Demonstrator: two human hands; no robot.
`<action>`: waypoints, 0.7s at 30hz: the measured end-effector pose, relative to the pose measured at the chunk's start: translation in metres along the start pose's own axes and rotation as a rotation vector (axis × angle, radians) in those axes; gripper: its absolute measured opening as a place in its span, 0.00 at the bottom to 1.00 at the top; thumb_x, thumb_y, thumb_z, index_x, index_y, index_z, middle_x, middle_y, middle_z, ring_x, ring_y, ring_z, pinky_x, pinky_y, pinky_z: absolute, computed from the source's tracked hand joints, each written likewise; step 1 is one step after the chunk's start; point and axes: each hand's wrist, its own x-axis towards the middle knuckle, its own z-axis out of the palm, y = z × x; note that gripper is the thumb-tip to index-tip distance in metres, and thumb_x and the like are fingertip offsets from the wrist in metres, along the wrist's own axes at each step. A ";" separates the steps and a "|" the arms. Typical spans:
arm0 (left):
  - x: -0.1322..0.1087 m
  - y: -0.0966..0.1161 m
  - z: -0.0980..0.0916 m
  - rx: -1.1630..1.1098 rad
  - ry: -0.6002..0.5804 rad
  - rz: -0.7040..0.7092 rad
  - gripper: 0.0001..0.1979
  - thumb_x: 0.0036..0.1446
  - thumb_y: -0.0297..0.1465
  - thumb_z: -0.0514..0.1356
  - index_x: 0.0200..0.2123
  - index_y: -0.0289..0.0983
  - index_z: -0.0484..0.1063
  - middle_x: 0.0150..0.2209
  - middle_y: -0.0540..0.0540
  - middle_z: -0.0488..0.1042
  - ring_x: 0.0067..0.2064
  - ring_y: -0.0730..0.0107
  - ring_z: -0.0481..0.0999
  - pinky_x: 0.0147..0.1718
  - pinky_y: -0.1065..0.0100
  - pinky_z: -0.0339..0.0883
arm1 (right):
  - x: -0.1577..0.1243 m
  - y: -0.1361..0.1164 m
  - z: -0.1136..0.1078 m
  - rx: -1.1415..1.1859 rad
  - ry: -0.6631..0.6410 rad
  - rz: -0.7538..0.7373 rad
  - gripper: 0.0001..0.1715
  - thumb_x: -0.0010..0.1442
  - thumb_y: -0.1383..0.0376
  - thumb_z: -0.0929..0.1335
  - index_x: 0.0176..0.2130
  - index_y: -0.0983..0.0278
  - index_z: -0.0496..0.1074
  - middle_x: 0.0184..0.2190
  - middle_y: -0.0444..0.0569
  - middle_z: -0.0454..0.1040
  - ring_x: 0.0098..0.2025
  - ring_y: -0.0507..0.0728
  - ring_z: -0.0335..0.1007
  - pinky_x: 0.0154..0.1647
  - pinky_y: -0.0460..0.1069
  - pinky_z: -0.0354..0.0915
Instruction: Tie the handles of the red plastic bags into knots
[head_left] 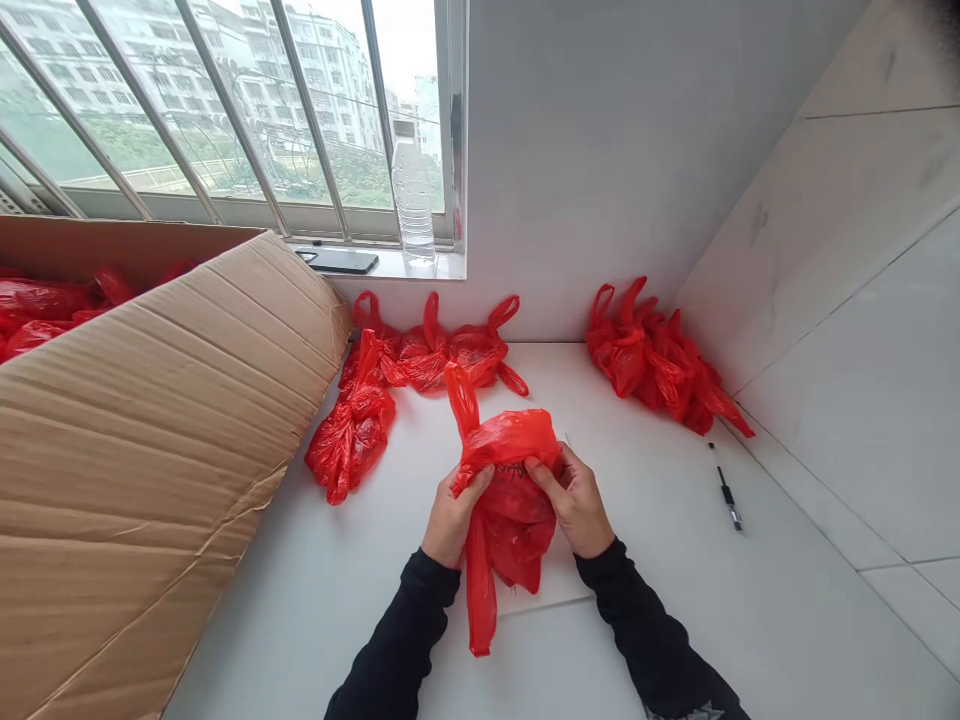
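A red plastic bag [517, 530] is held up between my two hands over the white table. My left hand [457, 505] grips the bag's left edge, thumb on top. On the other side, my right hand [577, 500] pinches the bag near its upper right, thumb pressed on the plastic. One handle loop stands up at the upper left and another strip hangs down toward me. Dark marks show through the plastic between my thumbs; I cannot make out what they are.
Tied red bags [427, 350] line the wall, with more bags [652, 360] in the right corner. A cardboard box [187, 400] with red bags inside fills the left. A pen [727, 500] lies right. On the sill are a water bottle [412, 200] and a phone [341, 262].
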 end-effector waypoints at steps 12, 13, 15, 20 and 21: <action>-0.003 0.006 0.007 -0.168 0.096 -0.035 0.14 0.45 0.36 0.72 0.33 0.34 0.78 0.29 0.46 0.79 0.34 0.59 0.79 0.37 0.63 0.73 | -0.001 -0.004 0.000 -0.021 -0.038 -0.017 0.14 0.65 0.54 0.67 0.39 0.62 0.71 0.35 0.45 0.73 0.38 0.56 0.68 0.41 0.48 0.65; -0.003 0.006 0.007 -0.170 0.087 -0.029 0.14 0.45 0.36 0.72 0.33 0.34 0.78 0.29 0.47 0.79 0.34 0.60 0.79 0.37 0.63 0.73 | -0.001 -0.004 0.000 -0.012 -0.038 -0.016 0.13 0.65 0.54 0.67 0.40 0.62 0.71 0.35 0.45 0.74 0.38 0.56 0.68 0.41 0.48 0.66; -0.004 0.006 0.006 -0.168 0.070 -0.031 0.13 0.46 0.35 0.72 0.34 0.34 0.78 0.30 0.47 0.79 0.34 0.62 0.79 0.37 0.64 0.72 | -0.001 -0.004 0.000 0.015 -0.034 -0.012 0.13 0.65 0.54 0.67 0.40 0.62 0.71 0.36 0.46 0.75 0.38 0.56 0.68 0.42 0.48 0.66; 0.000 0.002 0.002 -0.151 0.082 -0.058 0.12 0.43 0.31 0.73 0.30 0.34 0.76 0.28 0.49 0.77 0.30 0.68 0.76 0.34 0.69 0.69 | -0.001 0.000 0.001 0.082 -0.004 0.006 0.13 0.65 0.54 0.67 0.38 0.62 0.72 0.35 0.46 0.75 0.36 0.56 0.68 0.38 0.48 0.65; 0.000 0.001 0.001 -0.146 0.089 -0.061 0.12 0.43 0.31 0.73 0.30 0.34 0.76 0.27 0.50 0.77 0.30 0.69 0.75 0.33 0.69 0.69 | -0.001 0.000 0.002 0.089 -0.001 0.007 0.13 0.65 0.54 0.67 0.38 0.62 0.72 0.35 0.46 0.76 0.36 0.56 0.68 0.38 0.48 0.65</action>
